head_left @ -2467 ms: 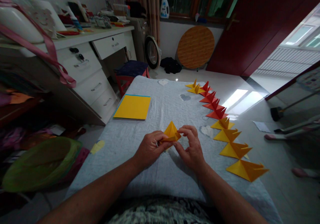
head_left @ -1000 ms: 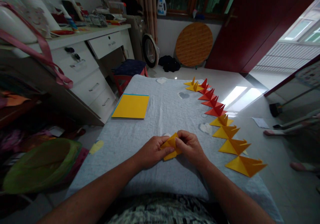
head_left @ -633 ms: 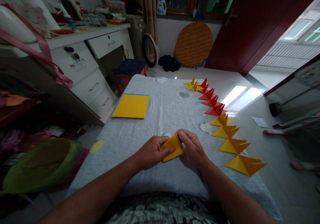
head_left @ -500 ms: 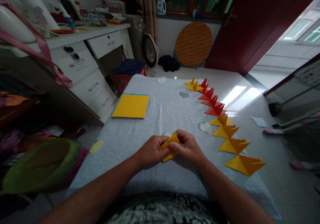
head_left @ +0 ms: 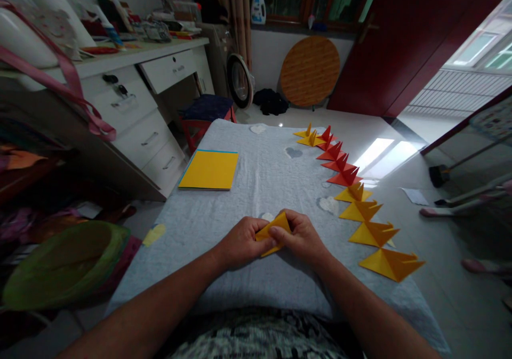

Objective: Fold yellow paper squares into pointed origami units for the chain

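A small folded piece of yellow origami paper [head_left: 280, 224] is held between both hands, just above the cloth near the front of the table. My left hand [head_left: 246, 243] grips its left side, thumb on the near face. On the other side, my right hand [head_left: 302, 237] pinches it with the thumb pressed flat against the paper. My fingers hide parts of its folds. To the right stands a row of folded paper cranes, several yellow [head_left: 374, 233] and several red [head_left: 344, 176]. At the left lies a square stack of paper [head_left: 210, 170], yellow on top with a blue edge showing behind.
A pale cloth with heart patches covers the table [head_left: 256, 284]. Beyond its left side are a dark-cushioned stool [head_left: 206, 107] and a white desk [head_left: 132, 113]. A green basket [head_left: 68, 263] sits low at the left. The cranes stand close to the table's right edge.
The folded yellow paper has tilted slightly between my fingers, and its lower tip shows less. Both hands keep their hold in nearly the same place.
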Motion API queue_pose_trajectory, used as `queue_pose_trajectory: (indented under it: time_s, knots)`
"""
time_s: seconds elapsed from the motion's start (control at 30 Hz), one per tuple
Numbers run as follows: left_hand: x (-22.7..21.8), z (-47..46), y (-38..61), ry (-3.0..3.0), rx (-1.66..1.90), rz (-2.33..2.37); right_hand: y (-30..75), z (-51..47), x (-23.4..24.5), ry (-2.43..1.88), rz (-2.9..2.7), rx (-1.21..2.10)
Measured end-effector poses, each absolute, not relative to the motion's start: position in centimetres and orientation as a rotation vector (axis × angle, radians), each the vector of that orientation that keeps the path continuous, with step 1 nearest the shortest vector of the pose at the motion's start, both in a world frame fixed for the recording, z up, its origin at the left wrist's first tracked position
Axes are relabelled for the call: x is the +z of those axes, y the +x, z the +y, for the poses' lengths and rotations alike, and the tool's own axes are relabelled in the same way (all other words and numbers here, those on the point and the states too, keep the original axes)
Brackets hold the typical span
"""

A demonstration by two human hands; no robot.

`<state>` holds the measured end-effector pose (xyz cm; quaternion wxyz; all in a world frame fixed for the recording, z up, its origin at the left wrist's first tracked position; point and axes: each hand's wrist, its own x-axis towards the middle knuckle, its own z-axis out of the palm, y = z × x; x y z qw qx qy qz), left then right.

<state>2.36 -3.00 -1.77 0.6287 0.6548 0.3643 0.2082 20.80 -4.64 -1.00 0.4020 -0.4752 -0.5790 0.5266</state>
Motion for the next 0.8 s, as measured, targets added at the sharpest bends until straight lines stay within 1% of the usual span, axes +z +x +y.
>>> queue_pose_trajectory:
  time_s: [0.17, 0.4, 0.53, 0.63, 0.8]
  knots:
    - [-1.5, -3.0, 2.5, 1.537, 0.476, 0.809, 20.9, -4.6, -1.0, -1.188, -1.443, 1.350]
    - [-1.3, -3.0, 2.4, 1.564, 0.455, 0.800, 21.3, -4.7, -0.3, -1.164, -1.398, 1.204]
    - [-1.3, -3.1, 2.5, 1.523, 0.460, 0.821, 21.5, -4.3, -0.3, -1.148, -1.262, 1.148]
    - [-1.2, -3.0, 2.5, 1.377, 0.548, 0.779, 21.6, -4.1, -0.5, -1.130, -1.169, 1.112]
    - [-0.9, -2.6, 2.5, 1.256, 0.772, 0.789, 21.5, -4.3, -1.3, -1.066, -1.187, 1.146]
